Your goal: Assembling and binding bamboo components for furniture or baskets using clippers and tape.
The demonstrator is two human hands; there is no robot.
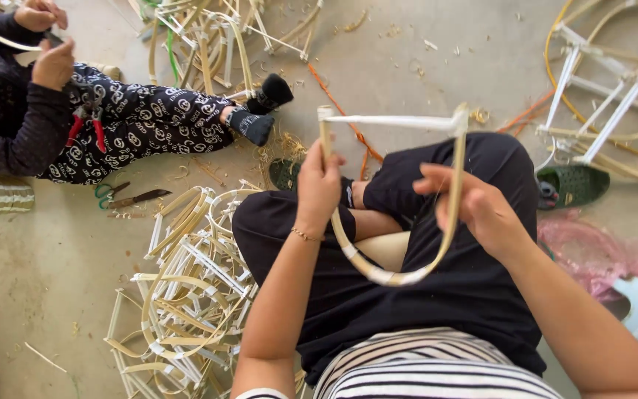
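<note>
Head view. The left hand (319, 185) is closed around one upright side of a D-shaped bamboo frame (393, 275) held over the lap; the right hand (474, 207) pinches the opposite side. The frame's straight bar lies crosswise on top, its curved bow hanging toward the body (long axis roughly vertical). Even grip on both sides would likely keep the bow symmetrical. A pile of finished frames (193, 295) lies at left.

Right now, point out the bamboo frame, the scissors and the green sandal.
bamboo frame (389, 277), head view, bottom of its curved bow.
scissors (136, 196), head view, on the blades.
green sandal (574, 185), head view, on its upper.
</note>
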